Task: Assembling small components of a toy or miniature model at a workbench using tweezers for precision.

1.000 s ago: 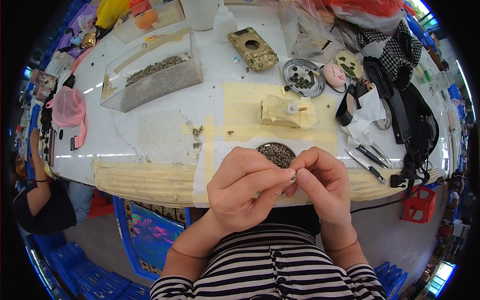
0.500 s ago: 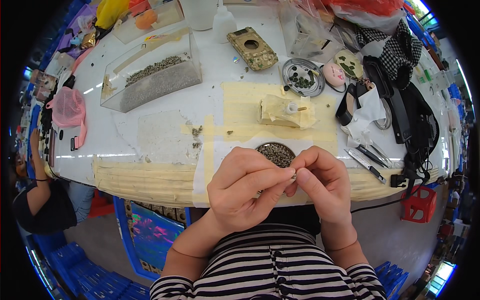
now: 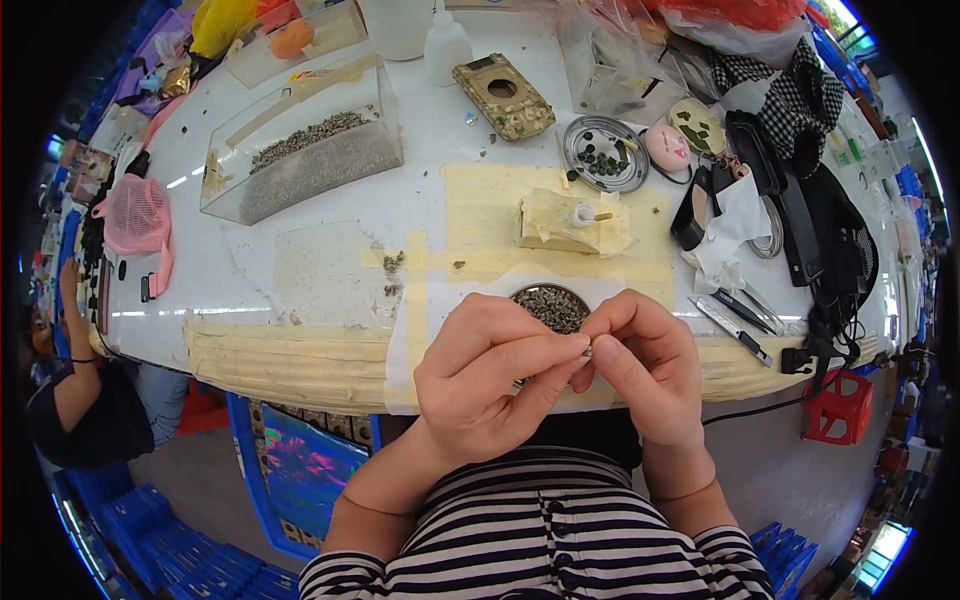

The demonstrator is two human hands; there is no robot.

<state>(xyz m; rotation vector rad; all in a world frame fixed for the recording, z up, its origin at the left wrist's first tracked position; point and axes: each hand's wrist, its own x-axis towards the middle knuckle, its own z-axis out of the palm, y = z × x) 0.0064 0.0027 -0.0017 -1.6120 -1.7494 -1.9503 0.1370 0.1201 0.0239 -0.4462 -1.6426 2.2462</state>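
Both hands meet over the near edge of the table, fingertips pinched together. Between thumb and forefinger of my left hand [image 3: 490,378] and the fingers of my right hand [image 3: 648,375] is a tiny greyish piece [image 3: 588,352], mostly covered, so its kind does not show. Just behind the fingers stands a round dish [image 3: 588,297] filled with small camouflage-coloured parts [image 3: 550,303]; the hands hide its near side. Farther back lies a block wrapped in masking tape [image 3: 545,225], with a white knob and a thin stick on top.
A clear bin [image 3: 225,195] of similar small parts stands at the left. Behind are a camouflage toy tank hull [image 3: 505,95], a white bottle [image 3: 448,50] and a round tray [image 3: 640,180] of dark green pieces. A cutter knife [image 3: 735,330] and tweezers [image 3: 765,308] lie at the right.
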